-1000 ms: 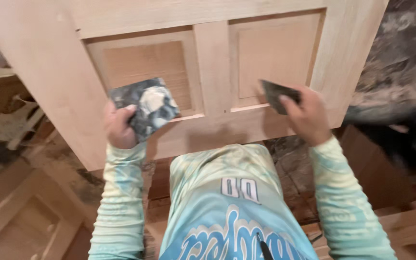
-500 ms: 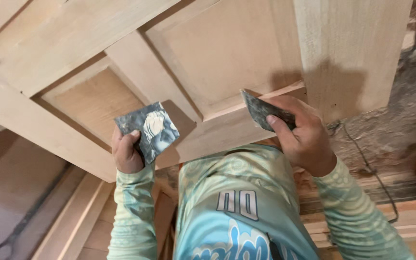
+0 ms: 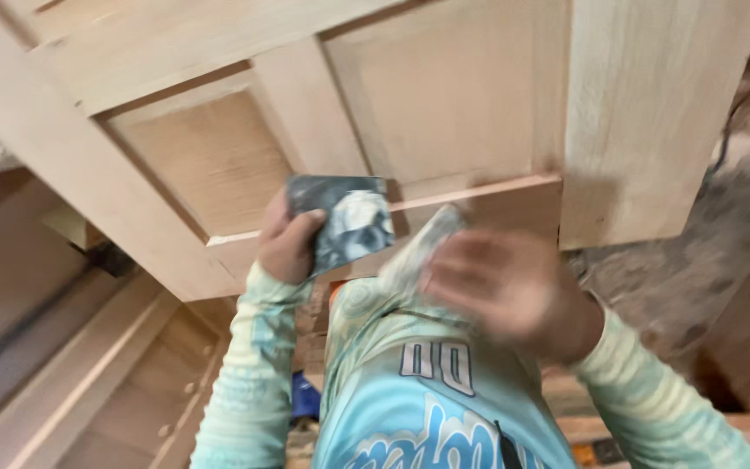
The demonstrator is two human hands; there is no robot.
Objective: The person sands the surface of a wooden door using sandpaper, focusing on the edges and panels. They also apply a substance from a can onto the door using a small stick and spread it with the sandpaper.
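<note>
A: What has changed at the panelled wooden door (image 3: 444, 104)?

B: The right hand (image 3: 501, 291) has come off the lower rail toward the left, and is now motion-blurred. Half a second ago it pressed its dark scraper card against the panel edge; now a pale-smeared blade (image 3: 423, 247) seems to stick out of it, though the blur makes that hard to confirm.

A: Is it clamped on it?

B: I cannot tell; the fingers are a smear.

A: And the other side?

B: The left hand (image 3: 288, 243) has closed in too, thumb and fingers pinching the putty-caked square plate (image 3: 345, 221), held just before the door's bottom rail. Blade and plate nearly meet, so I judge it is reloading filler.
</note>
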